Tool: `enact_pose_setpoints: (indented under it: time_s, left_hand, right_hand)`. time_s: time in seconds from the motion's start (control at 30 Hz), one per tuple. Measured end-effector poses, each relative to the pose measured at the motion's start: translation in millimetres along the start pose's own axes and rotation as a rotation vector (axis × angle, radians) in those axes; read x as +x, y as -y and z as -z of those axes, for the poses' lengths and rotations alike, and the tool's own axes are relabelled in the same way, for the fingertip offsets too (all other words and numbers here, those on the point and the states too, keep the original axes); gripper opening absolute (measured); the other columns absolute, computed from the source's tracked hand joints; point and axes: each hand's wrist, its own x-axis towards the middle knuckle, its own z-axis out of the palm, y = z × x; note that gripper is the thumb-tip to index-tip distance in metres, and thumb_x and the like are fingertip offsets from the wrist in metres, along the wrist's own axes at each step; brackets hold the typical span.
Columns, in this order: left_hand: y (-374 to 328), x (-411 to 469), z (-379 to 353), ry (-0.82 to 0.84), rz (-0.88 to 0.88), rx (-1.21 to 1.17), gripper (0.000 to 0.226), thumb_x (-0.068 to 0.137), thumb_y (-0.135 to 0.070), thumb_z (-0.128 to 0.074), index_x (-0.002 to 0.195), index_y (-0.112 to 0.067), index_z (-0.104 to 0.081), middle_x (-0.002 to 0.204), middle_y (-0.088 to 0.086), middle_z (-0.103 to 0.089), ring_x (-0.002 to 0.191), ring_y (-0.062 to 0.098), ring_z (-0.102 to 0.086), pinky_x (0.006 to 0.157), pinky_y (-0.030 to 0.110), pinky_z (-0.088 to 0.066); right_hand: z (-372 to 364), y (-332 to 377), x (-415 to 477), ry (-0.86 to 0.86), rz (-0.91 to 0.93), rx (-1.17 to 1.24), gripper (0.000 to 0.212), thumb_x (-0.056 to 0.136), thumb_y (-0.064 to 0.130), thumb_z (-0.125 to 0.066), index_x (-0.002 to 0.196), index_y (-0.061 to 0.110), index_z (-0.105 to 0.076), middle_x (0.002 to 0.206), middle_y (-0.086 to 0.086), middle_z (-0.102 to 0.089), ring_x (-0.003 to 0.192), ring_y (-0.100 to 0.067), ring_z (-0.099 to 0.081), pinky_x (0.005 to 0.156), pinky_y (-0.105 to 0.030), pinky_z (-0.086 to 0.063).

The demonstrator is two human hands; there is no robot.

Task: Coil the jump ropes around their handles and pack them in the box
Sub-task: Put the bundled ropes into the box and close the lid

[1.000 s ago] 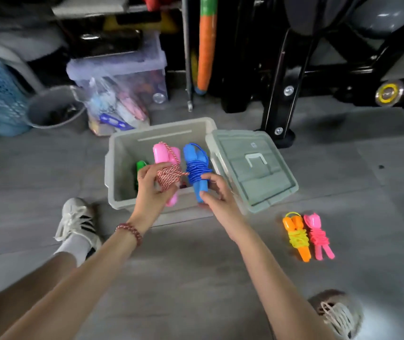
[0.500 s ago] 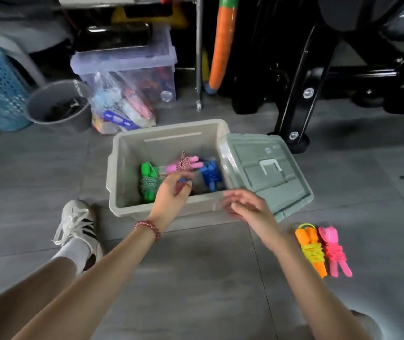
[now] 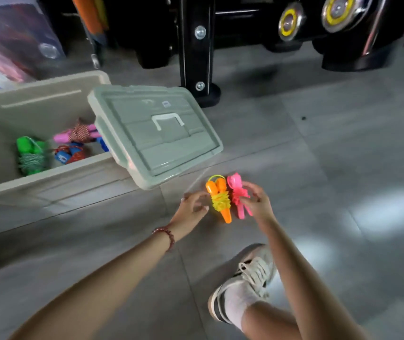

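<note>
Left hand [image 3: 191, 208] loosely curled, empty, beside orange rope [image 3: 219, 200]. Right hand [image 3: 257, 203] touches pink rope [image 3: 237, 195], grip unclear. Box [image 3: 48, 187] at 10 o'clock.

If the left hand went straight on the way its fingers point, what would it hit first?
Most likely the orange jump rope, just ahead of the left hand; the pink jump rope lies beyond it. Whether hand and rope already touch is unclear.

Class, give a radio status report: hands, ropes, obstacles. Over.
Left hand open beside orange rope; right hand on pink rope, grip unclear. Both coiled, on floor. Lid leans against box, between ropes and opening.
</note>
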Motion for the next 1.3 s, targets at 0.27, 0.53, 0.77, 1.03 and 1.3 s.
enact_pose_setpoints:
  time_s: [0.27, 0.53, 0.77, 1.03, 1.3]
  left_hand:
    - [39, 74, -72, 0.052, 0.182, -0.066, 0.069, 0.059, -0.022, -0.075, 0.121, -0.021, -0.046, 0.121, 0.018, -0.056, 0.094, 0.008, -0.062, 0.085, 0.029, -0.052]
    - [0, 67, -65, -0.006, 0.052, 0.083, 0.044, 0.079, -0.004, -0.066, 0.117, -0.019, -0.050, 0.114, 0.010, -0.029, 0.116, 0.019, -0.027, 0.083, 0.009, -0.026]
    - [-69, 9, -15, -0.069, -0.356, 0.018, 0.058, 0.080, 0.000, -0.067, 0.108, -0.047, -0.048, 0.118, 0.000, -0.025, 0.120, -0.006, -0.025, 0.104, 0.022, -0.036]
    - [-64, -60, 152, -0.320, -0.474, -0.001, 0.063, 0.086, -0.002, -0.064, 0.108, -0.061, -0.052, 0.119, -0.015, -0.026, 0.110, 0.007, -0.051, 0.082, 0.013, -0.049]
    - [13, -99, 318, -0.576, -0.325, 0.131, 0.044, 0.082, -0.003, -0.067, 0.116, -0.030, -0.059, 0.121, 0.018, -0.039, 0.107, -0.022, -0.028, 0.089, -0.002, -0.030]
  right_hand:
    - [-5, -94, 38, 0.104, -0.030, -0.089, 0.058, 0.055, 0.013, -0.062, 0.111, 0.029, -0.060, 0.097, 0.001, -0.066, 0.091, -0.020, -0.059, 0.084, -0.036, -0.049]
    - [-10, -60, 13, -0.096, -0.080, 0.172, 0.043, 0.063, 0.006, -0.053, 0.098, 0.033, -0.056, 0.087, 0.001, -0.062, 0.068, -0.010, -0.057, 0.057, -0.027, -0.046]
    - [-4, 21, -53, -0.223, 0.188, 0.343, 0.047, 0.072, 0.000, -0.055, 0.113, 0.023, -0.057, 0.116, -0.003, -0.057, 0.105, -0.024, -0.058, 0.069, -0.040, -0.056]
    - [-112, 136, -69, 0.058, 0.413, 0.211, 0.044, 0.082, 0.000, -0.056, 0.123, 0.016, -0.056, 0.118, -0.010, -0.052, 0.113, -0.017, -0.053, 0.082, -0.032, -0.052]
    - [-299, 204, -59, 0.305, 0.451, 0.012, 0.048, 0.073, 0.013, -0.055, 0.119, 0.026, -0.057, 0.109, 0.003, -0.059, 0.103, -0.007, -0.057, 0.086, -0.024, -0.047]
